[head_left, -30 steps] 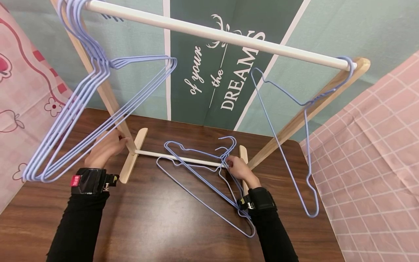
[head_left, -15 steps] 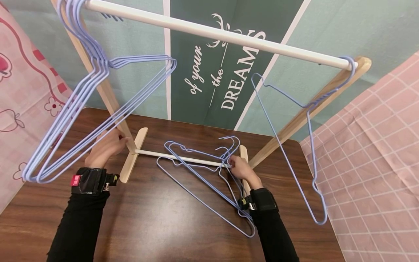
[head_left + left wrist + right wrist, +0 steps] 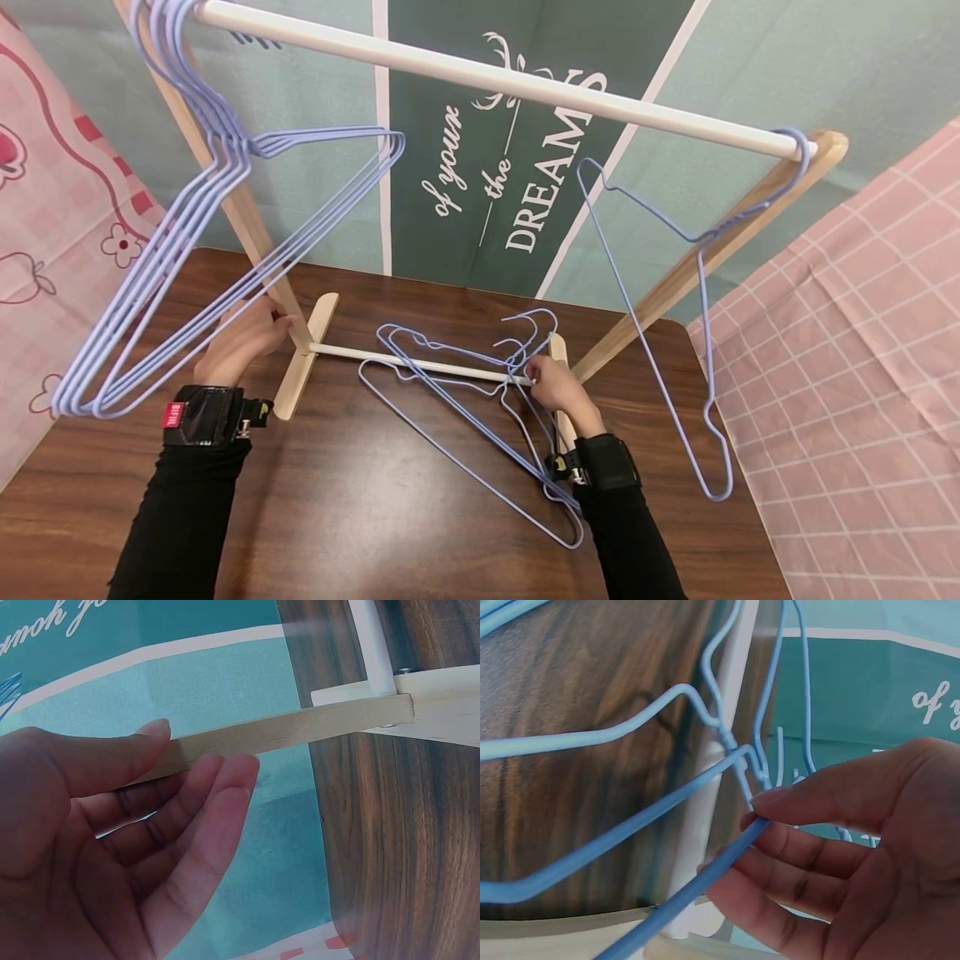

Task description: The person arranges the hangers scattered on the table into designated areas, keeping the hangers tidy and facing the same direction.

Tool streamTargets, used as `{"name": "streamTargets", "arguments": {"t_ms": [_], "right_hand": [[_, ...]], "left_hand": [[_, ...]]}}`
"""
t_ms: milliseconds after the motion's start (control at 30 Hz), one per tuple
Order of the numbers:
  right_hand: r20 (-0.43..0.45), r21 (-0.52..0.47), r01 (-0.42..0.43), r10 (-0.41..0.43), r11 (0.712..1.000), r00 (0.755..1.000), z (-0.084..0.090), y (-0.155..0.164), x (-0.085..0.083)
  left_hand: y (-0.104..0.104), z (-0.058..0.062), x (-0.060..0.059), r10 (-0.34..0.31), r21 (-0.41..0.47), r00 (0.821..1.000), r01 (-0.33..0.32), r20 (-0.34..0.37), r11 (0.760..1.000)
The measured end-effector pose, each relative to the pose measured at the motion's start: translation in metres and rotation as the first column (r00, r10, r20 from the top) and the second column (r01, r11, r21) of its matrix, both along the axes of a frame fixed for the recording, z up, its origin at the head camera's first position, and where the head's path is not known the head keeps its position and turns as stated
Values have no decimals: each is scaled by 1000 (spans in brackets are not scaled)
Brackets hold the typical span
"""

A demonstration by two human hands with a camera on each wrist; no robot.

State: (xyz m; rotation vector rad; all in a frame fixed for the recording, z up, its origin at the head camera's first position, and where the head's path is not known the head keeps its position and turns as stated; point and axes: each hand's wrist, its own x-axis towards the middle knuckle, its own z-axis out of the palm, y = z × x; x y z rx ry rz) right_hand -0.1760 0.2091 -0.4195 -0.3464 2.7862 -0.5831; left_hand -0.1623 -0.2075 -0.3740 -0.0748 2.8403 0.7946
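With thumb and fingertips on opposite sides, my left hand (image 3: 243,337) grips the left wooden post (image 3: 277,731) of a garment rack low down, near its foot. Over by the rack's right foot, my right hand (image 3: 553,385) pinches the wire of a blue clothes hanger (image 3: 682,900) just below its neck. That hanger belongs to a tangled pile of several blue hangers lying across the rack's white lower bar (image 3: 420,364). Their hooks bunch together behind the right fingers. In the right wrist view the thumb presses the wire against the index fingertip.
Several blue hangers (image 3: 240,154) hang at the left end of the white top rail (image 3: 487,79). A single hanger (image 3: 633,312) hangs at its right end, beside the right post (image 3: 675,283). All stands on a brown wooden table (image 3: 337,517), with cloth curtains around.
My right hand has shifted slightly right, and the hook of the pinched hanger has moved right with it. The single hanging hanger swung right and back. My left hand stays put.
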Motion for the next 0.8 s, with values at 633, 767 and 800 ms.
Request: {"name": "streamTargets", "arguments": {"t_ms": [633,767,800], "right_hand": [[-76,-37,-51,48,998,996,29,-6,12],[-85,-65,-63,58,996,995,32,-8,16],[-86,-69,-65,59,995,995,33,-8,16]], "left_hand": [[0,0,0,-4,-19,1000,3,-21,1000],[0,-1,-1,-11,-24,1000,11,-23,1000],[0,-1,-1,-12,-24,1000,12,-24,1000]]}}
